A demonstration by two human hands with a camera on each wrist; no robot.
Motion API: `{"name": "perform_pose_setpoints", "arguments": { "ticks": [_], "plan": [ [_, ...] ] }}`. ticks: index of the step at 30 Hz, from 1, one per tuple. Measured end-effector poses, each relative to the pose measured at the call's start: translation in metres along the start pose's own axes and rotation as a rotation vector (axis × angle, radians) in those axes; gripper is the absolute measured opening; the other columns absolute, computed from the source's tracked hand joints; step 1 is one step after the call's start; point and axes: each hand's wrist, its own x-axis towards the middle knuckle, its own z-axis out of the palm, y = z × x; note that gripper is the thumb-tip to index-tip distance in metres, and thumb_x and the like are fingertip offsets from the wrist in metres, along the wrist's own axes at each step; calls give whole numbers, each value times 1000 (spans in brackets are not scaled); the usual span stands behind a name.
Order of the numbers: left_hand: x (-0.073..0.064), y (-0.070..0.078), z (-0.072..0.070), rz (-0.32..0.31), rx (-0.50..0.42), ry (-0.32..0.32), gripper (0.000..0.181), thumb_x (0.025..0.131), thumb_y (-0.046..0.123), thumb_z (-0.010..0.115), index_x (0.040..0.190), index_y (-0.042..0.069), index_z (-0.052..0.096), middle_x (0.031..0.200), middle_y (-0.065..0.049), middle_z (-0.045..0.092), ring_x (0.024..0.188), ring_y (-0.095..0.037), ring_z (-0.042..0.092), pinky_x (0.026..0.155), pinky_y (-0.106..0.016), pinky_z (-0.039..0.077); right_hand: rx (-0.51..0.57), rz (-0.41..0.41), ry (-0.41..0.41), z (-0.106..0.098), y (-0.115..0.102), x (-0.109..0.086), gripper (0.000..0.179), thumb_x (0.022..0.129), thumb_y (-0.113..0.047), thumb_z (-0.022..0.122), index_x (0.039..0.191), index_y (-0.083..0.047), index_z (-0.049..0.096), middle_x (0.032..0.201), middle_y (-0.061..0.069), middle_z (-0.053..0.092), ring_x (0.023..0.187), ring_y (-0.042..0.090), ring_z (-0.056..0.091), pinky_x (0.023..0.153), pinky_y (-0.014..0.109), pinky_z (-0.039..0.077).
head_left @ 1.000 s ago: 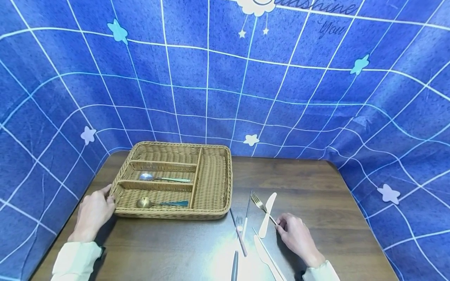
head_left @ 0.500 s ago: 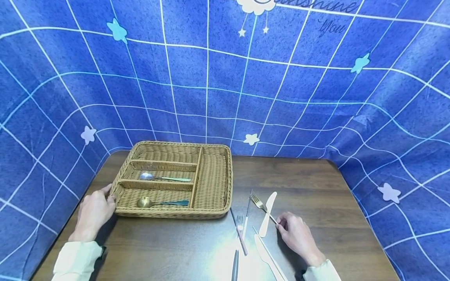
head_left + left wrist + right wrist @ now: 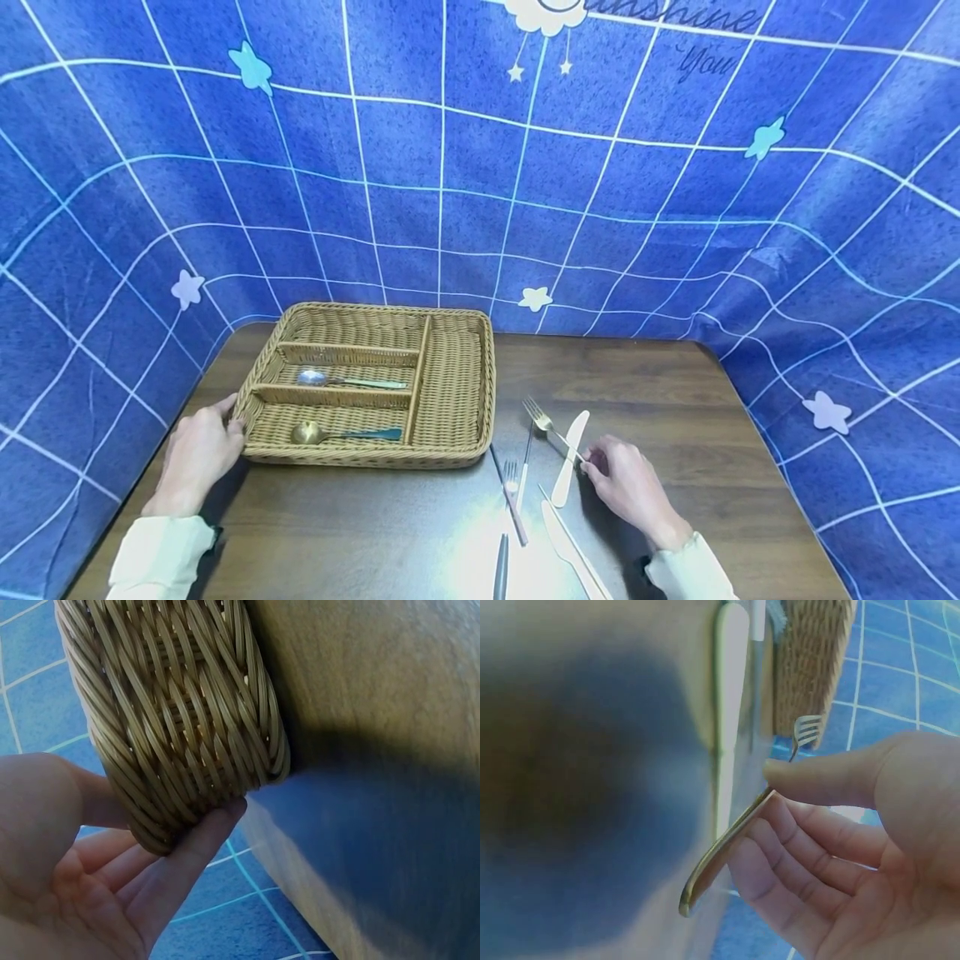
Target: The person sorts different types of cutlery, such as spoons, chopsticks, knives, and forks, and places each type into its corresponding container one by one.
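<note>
A person's right hand (image 3: 626,487) pinches a fork (image 3: 542,422) between thumb and fingers, its handle crossing above a pale knife (image 3: 562,481) to the right of a divided wicker tray (image 3: 450,392). The left hand (image 3: 201,454) grips the tray's near left corner on the wooden bench (image 3: 615,383). A silver spoon (image 3: 312,378) and a gold-bowled spoon (image 3: 307,432) lie in separate compartments, parted by a wicker divider (image 3: 337,395).
</note>
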Motion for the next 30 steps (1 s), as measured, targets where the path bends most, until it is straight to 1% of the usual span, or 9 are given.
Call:
{"name": "perform_pose_setpoints", "arguments": {
  "ticks": [6,9,11,13,15,17,19,24,30],
  "plan": [
    [3,2,-6,-9,11,-35,51,101,13,61,146,-11,56,123,-46,61,103,-71,61,69,-72,51,-11,-81,-8,-7,-10,14,17,85,3,80,91,-11,72,79,-9,63,67,2,55,60,25,49],
    [5,5,-8,-12,25,-39,54,103,19,63,148,-11,52,128,-46,59,109,-71,59,75,-74,51,-21,-126,-11,-13,-17,21,18,84,3,79,90,-12,71,77,-10,61,65,2,54,58,24,47],
    [5,9,-8,4,26,-10,57,103,20,64,148,-12,50,133,-46,57,115,-71,56,83,-76,49,-34,-151,-12,-16,-23,26,19,85,3,79,88,-14,70,75,-10,59,64,4,55,57,25,46],
    [5,17,-8,41,0,48,57,102,18,66,148,-12,50,139,-43,55,122,-68,53,92,-77,45,-37,-175,-19,-18,-29,31,20,85,3,79,86,-15,70,76,-10,59,64,5,57,57,25,46],
    [4,31,-10,95,-50,116,56,101,16,69,149,-9,52,145,-38,54,127,-64,52,97,-76,43,-32,-195,-34,-18,-36,34,21,85,3,79,85,-15,70,77,-9,59,65,7,58,56,24,46],
    [5,51,-13,181,-97,170,54,100,15,73,148,-3,57,148,-32,56,129,-60,54,98,-75,44,-19,-218,-50,-18,-43,38,19,85,4,78,86,-14,71,78,-9,60,65,6,58,56,23,46],
    [4,75,-15,271,-131,187,50,99,14,75,147,4,63,149,-24,59,131,-54,57,98,-73,46,-4,-239,-70,-16,-50,41,18,86,4,79,87,-13,72,78,-9,60,65,4,57,56,23,47],
    [1,130,-11,500,-144,128,40,99,17,77,139,11,71,142,-14,68,127,-43,66,99,-64,54,10,-302,-108,-10,-71,49,14,87,1,78,89,-12,73,80,-10,61,66,3,57,58,21,47],
    [-3,176,9,696,-84,46,36,100,25,78,135,15,75,136,-10,73,115,-33,74,84,-50,64,7,-373,-158,-3,-92,56,13,86,1,79,90,-11,74,83,-7,64,70,9,62,61,23,51]
  ]
}}
